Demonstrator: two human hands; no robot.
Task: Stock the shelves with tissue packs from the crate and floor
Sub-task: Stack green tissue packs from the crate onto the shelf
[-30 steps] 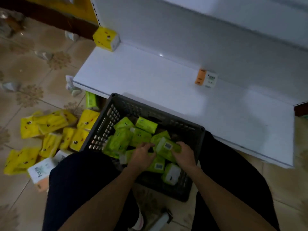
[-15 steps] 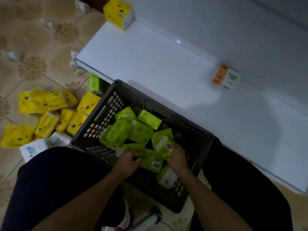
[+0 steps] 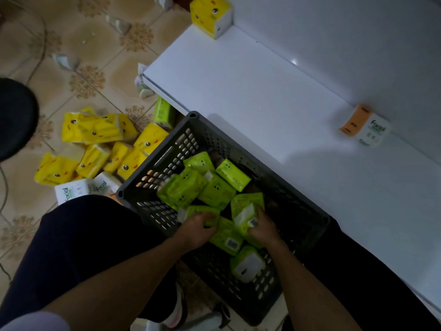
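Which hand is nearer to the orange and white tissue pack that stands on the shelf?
Right. The right hand grips a green pack in the crate, below-left of the orange and white pack. The left hand is farther left, beyond the right one.

Shop — white display shelf (image 3: 250, 96), tissue packs (image 3: 100, 130) strewn.

Green tissue packs (image 3: 216, 192) partly hide the crate (image 3: 171, 154) bottom.
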